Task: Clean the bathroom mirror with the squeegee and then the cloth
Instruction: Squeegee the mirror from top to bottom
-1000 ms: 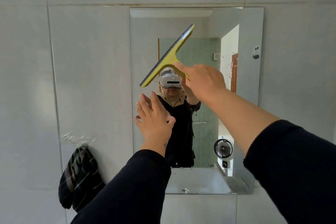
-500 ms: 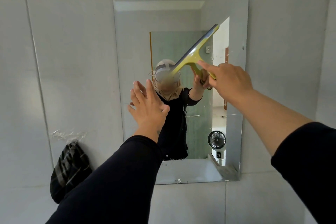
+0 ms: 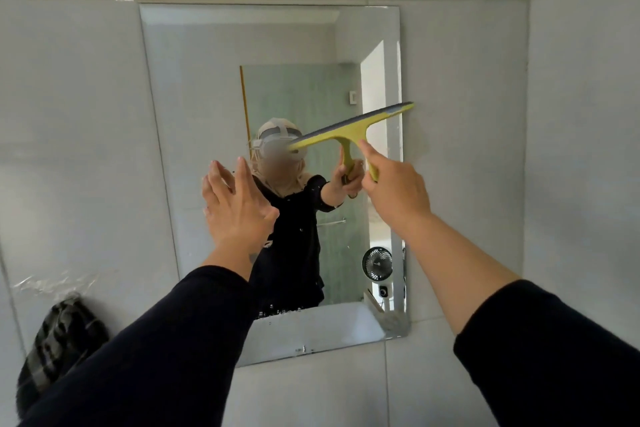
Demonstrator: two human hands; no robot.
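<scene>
Mirror (image 3: 194,107): rectangular, frameless, fixed to a grey tiled wall (image 3: 76,114); all four edges in view, lower left corner covered by the left sleeve (image 3: 166,340). Squeegee (image 3: 349,130): yellow-green with a grey blade strip, lying across the mirror's right half at mid-height, blade tilted with its right end higher and reaching the mirror's right edge; whether the blade touches the glass cannot be told. Handle runs down into the right hand (image 3: 394,191), which is closed round it, forefinger stretched along the shaft; the lower handle is hidden by the fingers. Left hand (image 3: 235,208): open, fingers spread and pointing up, holding nothing, over the mirror's left-centre; contact between palm and glass is not visible. Cloth (image 3: 59,347): dark with pale stripes, hanging on the wall below and left of the mirror, under a clear crumpled patch; its lower right part is covered by the left sleeve. Reflected in the mirror: the person in dark clothing, a small black fan (image 3: 377,263) near the lower right corner, a pale green door. Small specks on the glass near the mirror's bottom edge, too small to identify.
</scene>
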